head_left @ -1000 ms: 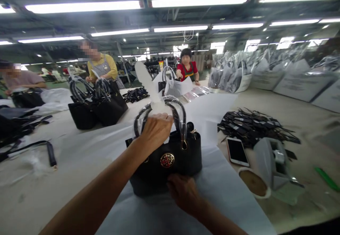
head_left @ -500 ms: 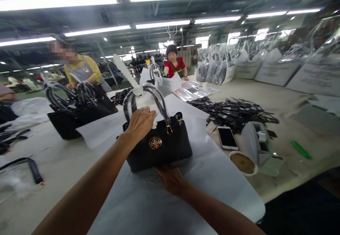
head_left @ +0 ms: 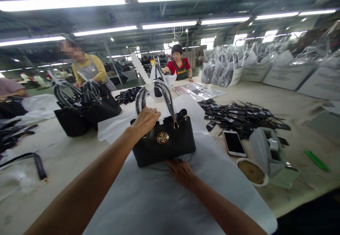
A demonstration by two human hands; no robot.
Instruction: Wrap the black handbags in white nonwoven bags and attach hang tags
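A black handbag (head_left: 177,138) with a round gold emblem stands slightly tilted in front of me on a large white paper sheet (head_left: 159,199). Its two handles (head_left: 166,95) are wrapped in clear plastic and point upward, with a white strip rising behind them. My left hand (head_left: 146,121) is closed over the bag's top front edge, between the handle bases. Low at the front, my right hand (head_left: 182,171) reaches under the bag's bottom edge, and its fingertips are hidden there.
Wrapped-handle black bags (head_left: 87,111) stand at left, near a loose strap (head_left: 37,164). To the right lie black tags (head_left: 241,118), a phone (head_left: 235,143), a tape roll (head_left: 252,171), a dispenser (head_left: 268,150) and a green cutter (head_left: 316,160). Co-workers (head_left: 179,65) stand beyond.
The whole view has shifted, so most things sit farther right. The handbag's bottom edge sits a little higher in view, with both my hands still at it. Across the table, the co-worker's paper and bag have changed position.
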